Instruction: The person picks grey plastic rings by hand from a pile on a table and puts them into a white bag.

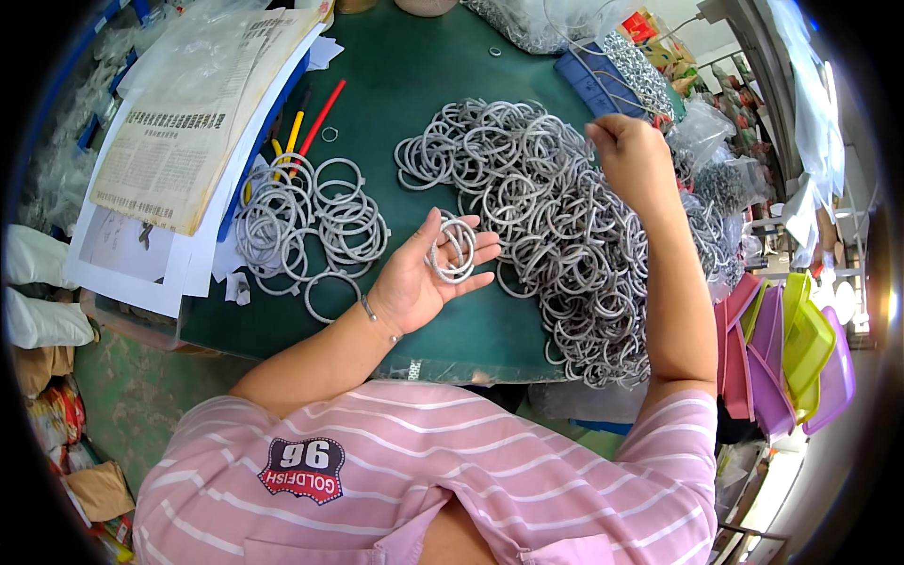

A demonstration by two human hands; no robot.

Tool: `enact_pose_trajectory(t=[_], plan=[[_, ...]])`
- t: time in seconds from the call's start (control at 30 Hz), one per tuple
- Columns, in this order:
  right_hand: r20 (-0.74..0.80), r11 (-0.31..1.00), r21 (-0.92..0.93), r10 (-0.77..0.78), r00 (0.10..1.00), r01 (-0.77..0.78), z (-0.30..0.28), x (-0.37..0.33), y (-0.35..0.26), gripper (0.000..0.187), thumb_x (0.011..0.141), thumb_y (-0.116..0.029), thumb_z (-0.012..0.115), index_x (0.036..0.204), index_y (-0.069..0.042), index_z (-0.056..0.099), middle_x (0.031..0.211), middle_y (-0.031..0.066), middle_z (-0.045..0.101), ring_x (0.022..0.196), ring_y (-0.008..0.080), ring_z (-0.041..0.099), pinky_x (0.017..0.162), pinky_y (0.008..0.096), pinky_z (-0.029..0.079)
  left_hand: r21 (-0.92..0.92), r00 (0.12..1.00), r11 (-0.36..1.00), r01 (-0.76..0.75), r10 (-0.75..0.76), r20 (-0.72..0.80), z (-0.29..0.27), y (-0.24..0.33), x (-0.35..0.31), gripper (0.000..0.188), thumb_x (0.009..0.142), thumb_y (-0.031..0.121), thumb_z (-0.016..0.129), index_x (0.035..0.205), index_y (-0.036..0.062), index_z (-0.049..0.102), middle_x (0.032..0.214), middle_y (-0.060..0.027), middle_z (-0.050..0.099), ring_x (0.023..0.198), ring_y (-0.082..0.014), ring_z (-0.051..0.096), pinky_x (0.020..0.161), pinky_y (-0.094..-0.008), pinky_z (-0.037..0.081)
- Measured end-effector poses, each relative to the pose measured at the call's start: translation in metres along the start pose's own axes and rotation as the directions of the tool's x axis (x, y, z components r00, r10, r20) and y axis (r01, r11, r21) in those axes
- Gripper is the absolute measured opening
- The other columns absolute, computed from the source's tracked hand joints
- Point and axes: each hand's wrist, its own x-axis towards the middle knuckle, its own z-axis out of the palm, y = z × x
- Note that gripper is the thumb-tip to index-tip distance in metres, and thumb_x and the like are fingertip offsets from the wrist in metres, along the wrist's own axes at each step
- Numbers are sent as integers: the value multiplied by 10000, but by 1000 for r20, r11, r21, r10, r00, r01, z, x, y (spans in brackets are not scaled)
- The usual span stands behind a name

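My left hand (414, 282) is turned palm up with its fingers stretched out, and a few grey metal rings (453, 268) rest in it. To the right of that hand spreads a large heap of similar grey rings (527, 188). A smaller group of rings (350, 221), some with a small tab on the rim, lies to its left. Raised over the far right of the heap, my right hand (633, 160) has its fingers pinched together near a blue bin (589, 80). Whatever is between those fingertips, if anything, cannot be made out.
A pile of small shiny metal parts (636, 71) lies by the blue bin. Red and yellow pens (322, 121) are at the left, beside papers and a newspaper (188, 122). Coloured plastic baskets (782, 348) stand off the table's right side. The green tabletop (395, 71) lies beneath everything.
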Motion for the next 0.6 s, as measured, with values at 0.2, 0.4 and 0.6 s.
enact_pose_trajectory(t=[0.2, 0.4, 0.6], plan=[[215, 799, 507, -480, 850, 323, 20, -22, -57, 177, 830, -150, 608, 935, -21, 668, 877, 145, 645, 774, 300, 608, 705, 381, 492, -124, 999, 992, 28, -25, 28, -1, 5, -3, 646, 921, 581, 342, 1266, 48, 460, 1276, -201, 501, 1207, -303, 482, 924, -511, 440], [43, 779, -210, -597, 801, 591, 57, 20, -7, 88, 711, -98, 589, 784, -83, 635, 900, 22, 578, 859, 222, 555, 698, 362, 450, -105, 996, 991, 81, -84, -29, -11, 4, 1, 519, 939, 494, 391, 1222, 71, 493, 1133, -122, 602, 1058, -227, 583, 710, -374, 539], [-207, 956, 124, -236, 949, 265, 47, 25, 35, 172, 775, -170, 679, 787, -10, 618, 732, 127, 576, 690, 304, 593, 602, 383, 465, -92, 996, 994, 67, -71, -50, -8, 4, 0, 491, 931, 480, 422, 1186, 73, 523, 1080, -108, 620, 1015, -220, 601, 693, -361, 531]])
